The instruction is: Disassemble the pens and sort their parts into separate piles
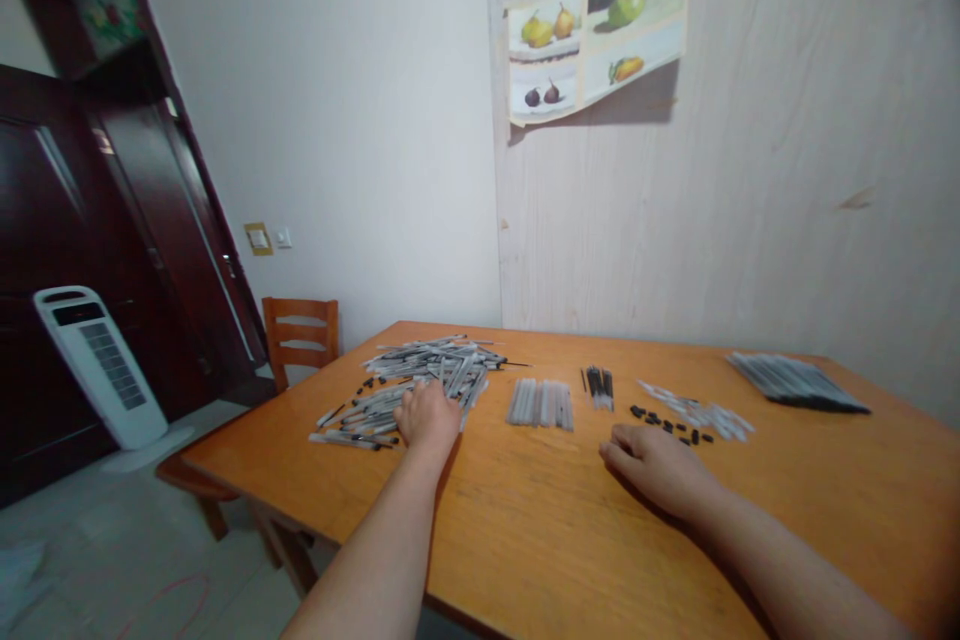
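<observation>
At the edge of a heap of pens [442,360], clear barrels with dark parts, lies my left hand [429,412]. Its fingers bend down among the pens, and what they grip is hidden. My right hand [660,465] rests on the table in a loose fist, with nothing visible in it. Just beyond it are several small black caps [667,425] and a scatter of clear pieces [705,415]. Between the hands lie a row of clear tubes [540,404] and a small bunch of thin black-and-clear sticks [600,386].
Everything lies on a wooden table [517,530] against the wall. A neat row of pens [799,382] is at the back right. A wooden chair [301,332] stands beyond the left side, and a white upright fan [101,365] stands on the floor.
</observation>
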The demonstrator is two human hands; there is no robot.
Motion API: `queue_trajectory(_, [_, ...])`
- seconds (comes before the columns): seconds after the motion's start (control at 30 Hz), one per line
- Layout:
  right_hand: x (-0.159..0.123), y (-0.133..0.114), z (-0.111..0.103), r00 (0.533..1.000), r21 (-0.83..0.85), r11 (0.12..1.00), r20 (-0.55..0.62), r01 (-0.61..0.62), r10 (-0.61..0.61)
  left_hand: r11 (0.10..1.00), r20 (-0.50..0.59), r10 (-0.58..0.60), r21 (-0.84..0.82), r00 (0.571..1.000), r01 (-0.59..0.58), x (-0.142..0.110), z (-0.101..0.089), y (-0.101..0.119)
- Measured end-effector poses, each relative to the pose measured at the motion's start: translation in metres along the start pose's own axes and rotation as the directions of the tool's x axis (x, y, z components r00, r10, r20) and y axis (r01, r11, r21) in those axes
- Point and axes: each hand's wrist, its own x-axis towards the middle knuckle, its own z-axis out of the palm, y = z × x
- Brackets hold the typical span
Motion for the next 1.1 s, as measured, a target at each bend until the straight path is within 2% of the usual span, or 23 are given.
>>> queue_trajectory(0.3, [0.002, 0.004, 0.002, 1.0, 0.004, 1.0, 0.009, 0.013, -0.014, 0.997, 0.074, -0.042, 0.06, 0.996, 0.038, 0.004, 0.002, 0.002])
queue_trajectory(0.67, [0.001, 0.004, 0.002, 1.0, 0.008, 1.0, 0.002, 0.003, -0.003, 0.998, 0.038, -0.027, 0.057, 0.999, 0.025, 0.008, 0.003, 0.005])
queue_trajectory(1.1, [0.001, 0.005, 0.002, 1.0, -0.015, 1.0, 0.001, 0.007, -0.007, 0.996, 0.081, -0.071, 0.062, 0.994, 0.066, 0.018, 0.01, 0.005])
